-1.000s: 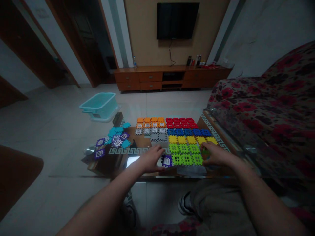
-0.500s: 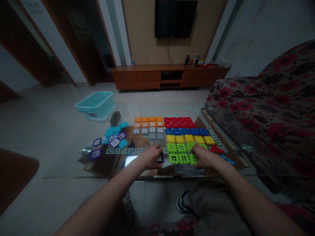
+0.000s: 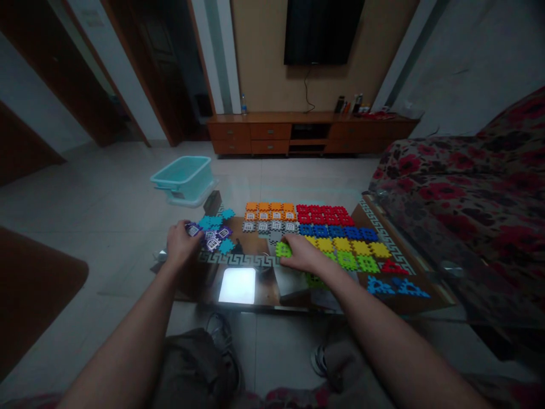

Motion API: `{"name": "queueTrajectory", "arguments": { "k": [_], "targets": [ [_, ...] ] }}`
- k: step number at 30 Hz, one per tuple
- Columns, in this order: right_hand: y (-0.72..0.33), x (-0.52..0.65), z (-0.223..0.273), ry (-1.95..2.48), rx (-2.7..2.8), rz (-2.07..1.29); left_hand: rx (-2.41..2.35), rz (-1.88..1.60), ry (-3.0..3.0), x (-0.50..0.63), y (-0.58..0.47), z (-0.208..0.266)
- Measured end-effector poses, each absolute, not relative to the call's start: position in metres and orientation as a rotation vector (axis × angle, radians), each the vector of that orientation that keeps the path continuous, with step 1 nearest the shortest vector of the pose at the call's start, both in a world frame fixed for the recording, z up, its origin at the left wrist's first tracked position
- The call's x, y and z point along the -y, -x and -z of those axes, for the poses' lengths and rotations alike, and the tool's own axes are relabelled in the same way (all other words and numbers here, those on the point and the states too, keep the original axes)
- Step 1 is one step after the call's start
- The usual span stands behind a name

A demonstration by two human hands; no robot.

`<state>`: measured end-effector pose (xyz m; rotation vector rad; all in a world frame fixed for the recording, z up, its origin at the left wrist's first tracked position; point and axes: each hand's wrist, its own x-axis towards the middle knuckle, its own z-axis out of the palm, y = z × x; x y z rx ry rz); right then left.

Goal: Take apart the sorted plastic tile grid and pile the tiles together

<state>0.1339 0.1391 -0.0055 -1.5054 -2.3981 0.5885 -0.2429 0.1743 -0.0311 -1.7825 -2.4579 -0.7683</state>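
Head view recorded: left hand (image 3: 181, 243) closed on a purple window tile (image 3: 193, 229) at the loose pile's left edge, right hand (image 3: 301, 254) spread flat beside a green tile (image 3: 283, 249) near the grid's left.

Bare table edge (image 3: 255, 301) before crowded tiles (image 3: 336, 230).

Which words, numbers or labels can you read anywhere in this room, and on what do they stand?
None can be read.
Bottles on the TV cabinet: labels too small and blurred.
Puzzle tiles: window shapes only, no text.
TV: dark, no brand legible.
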Motion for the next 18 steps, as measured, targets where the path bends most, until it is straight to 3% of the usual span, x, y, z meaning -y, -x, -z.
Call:
{"name": "queueTrajectory", "arguments": {
  "k": [5,9,13,18],
  "targets": [
    [-0.073,-0.152,0.015,1.343,2.283,-0.644,2.342,0.896,1.750,-0.179,0.245,0.034],
    [-0.094,-0.162,0.015,1.401,2.202,-0.539,2.104,0.962,1.945,-0.178,0.205,0.028],
    [-0.134,-0.174,0.019,1.771,2.297,-0.432,1.741,0.641,2.497,-0.171,0.135,0.026],
    [-0.144,-0.189,0.022,1.840,2.439,-0.474,1.530,0.284,2.732,-0.169,0.071,0.031]
  ]
}}
